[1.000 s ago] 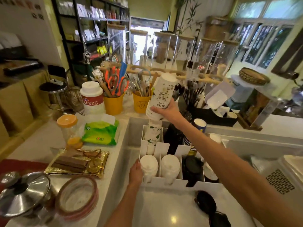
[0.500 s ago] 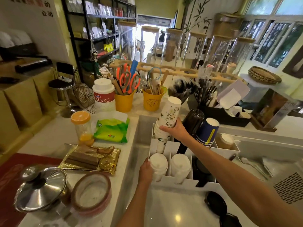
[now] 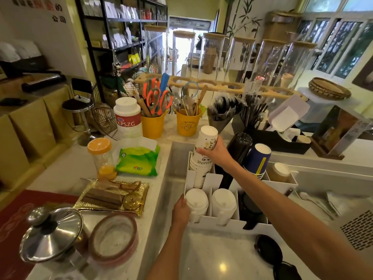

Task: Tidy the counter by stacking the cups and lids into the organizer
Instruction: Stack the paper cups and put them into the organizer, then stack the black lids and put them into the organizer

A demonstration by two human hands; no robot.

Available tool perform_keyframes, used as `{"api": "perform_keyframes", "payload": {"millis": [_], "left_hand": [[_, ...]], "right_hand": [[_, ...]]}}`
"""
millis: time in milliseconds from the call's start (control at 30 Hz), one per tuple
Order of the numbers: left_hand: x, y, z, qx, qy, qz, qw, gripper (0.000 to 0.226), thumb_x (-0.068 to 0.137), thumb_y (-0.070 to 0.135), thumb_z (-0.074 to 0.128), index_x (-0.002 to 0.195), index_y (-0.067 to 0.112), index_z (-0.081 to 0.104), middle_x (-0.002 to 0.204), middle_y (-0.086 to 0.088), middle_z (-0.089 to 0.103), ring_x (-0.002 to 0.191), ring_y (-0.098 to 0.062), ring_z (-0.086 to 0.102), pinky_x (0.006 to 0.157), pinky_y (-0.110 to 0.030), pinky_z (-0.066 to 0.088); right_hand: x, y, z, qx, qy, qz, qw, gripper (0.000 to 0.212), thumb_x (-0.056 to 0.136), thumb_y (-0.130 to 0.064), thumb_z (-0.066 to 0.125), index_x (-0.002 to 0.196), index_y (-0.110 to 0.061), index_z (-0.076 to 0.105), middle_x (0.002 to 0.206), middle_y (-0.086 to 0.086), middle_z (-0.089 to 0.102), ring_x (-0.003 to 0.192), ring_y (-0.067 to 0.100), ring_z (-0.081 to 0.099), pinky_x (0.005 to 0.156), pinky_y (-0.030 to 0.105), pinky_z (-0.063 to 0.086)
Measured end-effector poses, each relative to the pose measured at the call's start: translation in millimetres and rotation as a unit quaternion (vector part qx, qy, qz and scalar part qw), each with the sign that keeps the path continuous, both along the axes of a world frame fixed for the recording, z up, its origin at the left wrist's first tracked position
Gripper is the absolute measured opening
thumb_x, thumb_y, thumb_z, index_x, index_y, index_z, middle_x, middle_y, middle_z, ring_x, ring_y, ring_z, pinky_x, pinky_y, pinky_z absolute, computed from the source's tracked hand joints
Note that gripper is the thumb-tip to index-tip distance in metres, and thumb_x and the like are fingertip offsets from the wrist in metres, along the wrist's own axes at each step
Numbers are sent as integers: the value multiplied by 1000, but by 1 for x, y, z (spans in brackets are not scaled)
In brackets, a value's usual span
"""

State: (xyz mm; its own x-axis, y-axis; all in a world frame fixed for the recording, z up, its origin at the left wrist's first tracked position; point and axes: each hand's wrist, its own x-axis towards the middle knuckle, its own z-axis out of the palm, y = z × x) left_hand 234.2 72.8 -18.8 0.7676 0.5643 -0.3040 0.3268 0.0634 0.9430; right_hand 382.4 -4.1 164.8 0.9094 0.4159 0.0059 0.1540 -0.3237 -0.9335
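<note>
The white tub (image 3: pixel 127 118) at the back of the counter (image 3: pixel 60 178) carries a red band reading "KPSZG", and the stack of white paper cups (image 3: pixel 203 150) in my right hand (image 3: pixel 219 153) shows "JASMINE" upside down near its lower end, with small gold-and-dark sprigs printed higher up. The cups are nested base-up, plain white bottoms on top, and the stack leans slightly left, its lower end down inside the back-left slot of the white organizer (image 3: pixel 222 226). My right grip is wrapped around the upper part of the stack, fingers closed on it. My left hand (image 3: pixel 181 211) rests against the organizer's front-left corner, fingers curled on the wall beside a stack of white lids (image 3: pixel 196 201); a second white stack (image 3: pixel 223 203) sits in the next slot, and black lids (image 3: pixel 249 207) in the one after. Behind them stand a tall black cup stack (image 3: pixel 238 146) and blue cups (image 3: pixel 257 159) with a yellow stripe. The green wipes packet (image 3: pixel 138 159) has writing too small to read. Wall characters at top left include "公司".
</note>
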Motion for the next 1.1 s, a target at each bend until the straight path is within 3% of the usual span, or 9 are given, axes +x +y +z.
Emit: {"api": "perform_keyframes", "payload": {"millis": [300,433,500,600,733,833,967,1033,1100], "left_hand": [[-3,-5,9,18,17,6,1000,39,105,13,32,140,3,45,143,-17,50,134,-32,43,115,-39,32],[-4,-7,13,27,20,2,999,37,105,13,34,138,2,47,141,-17,52,132,-33,45,112,-38,35],[-4,-6,15,17,24,5,1000,36,104,12,35,136,1,49,139,-19,53,129,-33,47,106,-33,37],[-14,-14,15,5,18,6,1000,34,102,8,37,133,1,52,135,-20,56,121,-30,51,97,-31,38],[-53,-49,0,143,56,37,987,33,101,11,38,132,8,49,133,-16,56,118,-30,53,96,-34,40],[-78,-88,-9,201,114,44,972,47,95,5,46,140,10,36,140,-19,46,124,-36,49,96,-43,42],[-111,-139,-23,219,142,-103,960,46,96,4,44,141,11,41,136,-16,51,122,-29,50,102,-40,41],[-131,-162,-33,282,122,-206,929,39,97,9,43,135,16,51,134,-10,55,121,-23,50,104,-33,39],[-148,-178,-45,372,109,-304,870,41,97,18,43,138,22,49,141,-5,50,129,-22,44,110,-31,33]], "right_hand": [[-3,-7,-2,3,17,23,1000,92,74,-23,83,143,-22,23,143,7,47,132,28,46,107,51,42],[-11,-21,11,31,22,70,997,106,79,-34,78,151,-32,1,157,6,29,140,25,35,109,45,36],[-21,-36,27,64,8,83,994,98,85,-39,70,152,-36,-1,160,4,21,143,22,30,110,40,33],[-46,-76,50,102,-51,56,992,64,90,-48,59,145,-42,26,145,-12,40,132,7,44,100,26,41],[-90,-153,22,107,-65,-32,992,27,98,-37,49,105,-17,67,94,-7,72,90,4,68,77,21,56],[-137,-206,-48,65,43,-89,993,32,101,-25,46,83,-9,67,74,3,69,71,12,65,67,23,53],[-219,-254,-154,-23,159,-180,970,22,99,-24,51,86,-16,67,82,-1,68,81,16,64,73,23,48],[-257,-269,-194,-127,127,-170,969,13,96,-19,56,97,-19,69,99,-3,70,96,15,64,85,24,46],[-287,-282,-224,-257,28,-101,961,23,92,-14,59,114,-14,67,117,5,65,112,21,60,98,29,44]]}}
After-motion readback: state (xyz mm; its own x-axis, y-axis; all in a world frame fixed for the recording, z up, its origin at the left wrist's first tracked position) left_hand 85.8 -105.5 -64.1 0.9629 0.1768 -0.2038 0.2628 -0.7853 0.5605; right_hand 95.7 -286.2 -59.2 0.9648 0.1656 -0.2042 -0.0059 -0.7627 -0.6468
